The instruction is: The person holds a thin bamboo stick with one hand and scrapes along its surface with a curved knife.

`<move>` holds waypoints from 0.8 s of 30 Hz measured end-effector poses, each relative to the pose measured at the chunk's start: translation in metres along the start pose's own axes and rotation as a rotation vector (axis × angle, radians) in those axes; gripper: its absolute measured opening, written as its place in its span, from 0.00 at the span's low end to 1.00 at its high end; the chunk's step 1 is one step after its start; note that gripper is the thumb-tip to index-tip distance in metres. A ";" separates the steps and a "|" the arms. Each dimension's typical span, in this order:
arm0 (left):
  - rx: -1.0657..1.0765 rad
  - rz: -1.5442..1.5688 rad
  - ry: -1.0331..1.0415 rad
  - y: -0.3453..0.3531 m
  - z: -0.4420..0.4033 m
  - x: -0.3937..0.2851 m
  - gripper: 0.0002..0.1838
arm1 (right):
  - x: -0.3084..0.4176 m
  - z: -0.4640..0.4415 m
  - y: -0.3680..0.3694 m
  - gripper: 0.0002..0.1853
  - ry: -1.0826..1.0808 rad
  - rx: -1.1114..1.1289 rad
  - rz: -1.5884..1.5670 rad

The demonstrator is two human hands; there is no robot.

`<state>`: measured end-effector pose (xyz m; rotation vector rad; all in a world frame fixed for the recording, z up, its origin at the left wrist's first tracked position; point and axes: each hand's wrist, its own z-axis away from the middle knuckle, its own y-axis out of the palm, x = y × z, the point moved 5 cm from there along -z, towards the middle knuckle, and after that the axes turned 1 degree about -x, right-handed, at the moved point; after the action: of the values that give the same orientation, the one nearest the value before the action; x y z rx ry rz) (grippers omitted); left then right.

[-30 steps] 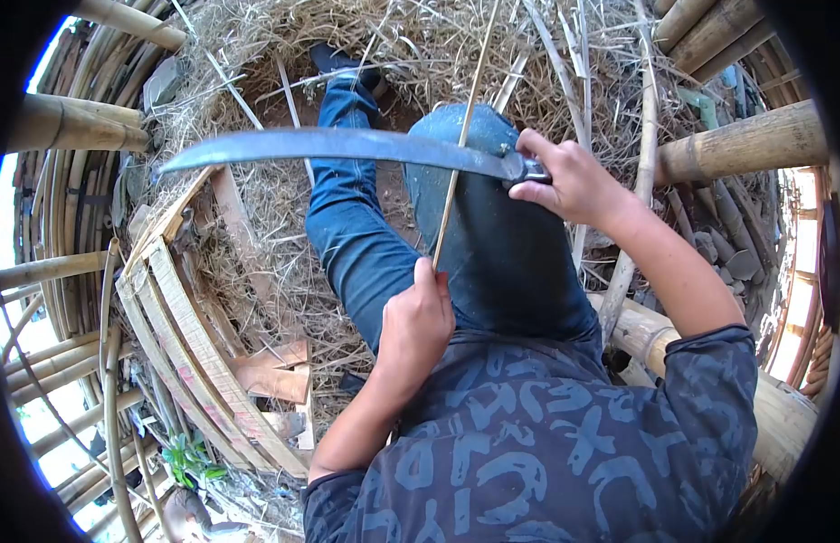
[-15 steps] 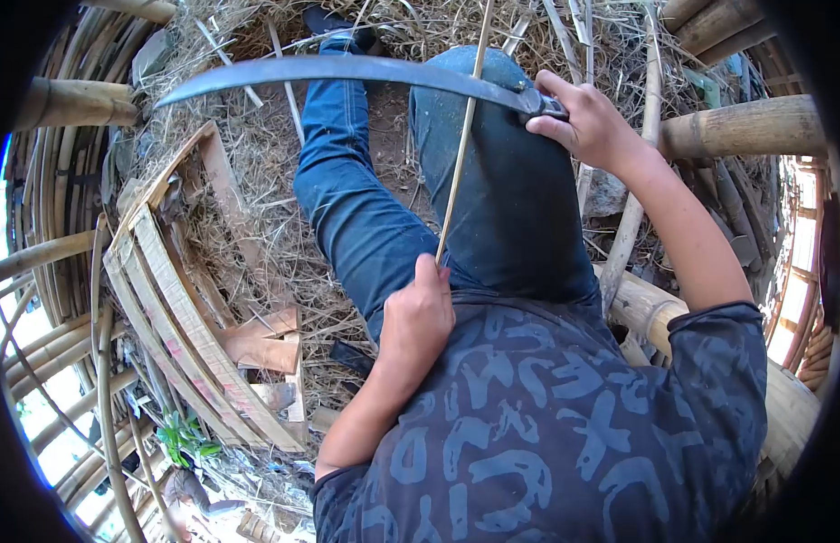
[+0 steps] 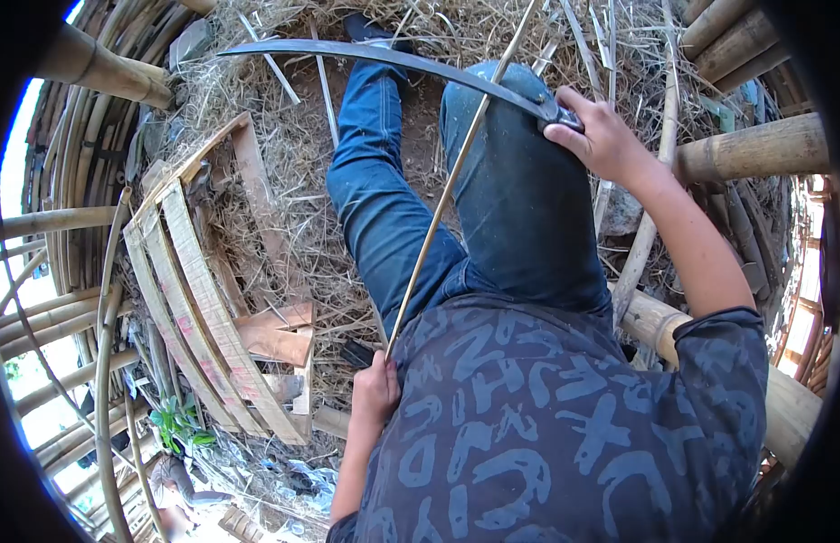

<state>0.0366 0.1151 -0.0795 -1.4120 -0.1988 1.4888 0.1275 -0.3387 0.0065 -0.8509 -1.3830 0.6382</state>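
Note:
My right hand (image 3: 599,136) is closed around the handle of a sickle (image 3: 420,63), out over my bent right knee. Its long curved blade points left, across the far side of both legs. A thin bamboo strip (image 3: 451,178) slants over my lap and meets the blade near the knee; the blade appears to rest against it. Beside my left hip, my left hand (image 3: 375,391) pinches the near end of this strip. The far end of the strip runs out of view at the top.
A broken wooden slat crate (image 3: 212,299) lies on the ground to my left. Dry straw (image 3: 284,199) covers the ground, with loose strips among it. Thick bamboo poles (image 3: 754,147) stand at my right, and a bamboo lattice wall (image 3: 58,299) rises on the left.
My left hand has drawn back toward my left hip, pulling the bamboo strip with it. The right hand still holds the sickle over the knee. The view has shifted slightly.

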 end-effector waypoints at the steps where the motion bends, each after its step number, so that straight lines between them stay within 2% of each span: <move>1: -0.008 0.000 0.006 0.000 0.001 0.001 0.06 | -0.001 0.000 0.001 0.31 0.014 0.008 -0.015; 3: -0.021 0.095 0.003 -0.001 0.002 0.003 0.07 | 0.000 0.000 -0.001 0.30 0.016 -0.004 -0.007; 8: -0.035 0.007 -0.040 -0.017 -0.015 0.010 0.10 | -0.002 0.001 -0.002 0.27 0.016 0.028 -0.094; 11: 0.003 0.041 0.029 -0.019 -0.036 -0.006 0.10 | -0.009 0.001 -0.001 0.25 0.006 0.002 -0.110; 13: 0.030 0.054 0.037 -0.020 -0.050 -0.020 0.09 | -0.007 0.003 -0.003 0.30 -0.012 0.015 0.009; 16: 0.074 0.065 -0.006 -0.016 -0.069 -0.045 0.09 | -0.012 0.004 0.000 0.30 -0.041 -0.004 -0.034; 22: 0.105 0.178 0.068 -0.001 -0.103 -0.077 0.11 | -0.024 0.005 0.002 0.32 -0.107 -0.038 -0.083; 24: 0.135 0.232 0.013 0.001 -0.114 -0.083 0.12 | -0.029 0.006 0.002 0.31 -0.117 -0.045 -0.122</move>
<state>0.1101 -0.0039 -0.0605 -1.3703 0.0750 1.6487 0.1192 -0.3603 -0.0116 -0.7675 -1.5482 0.5719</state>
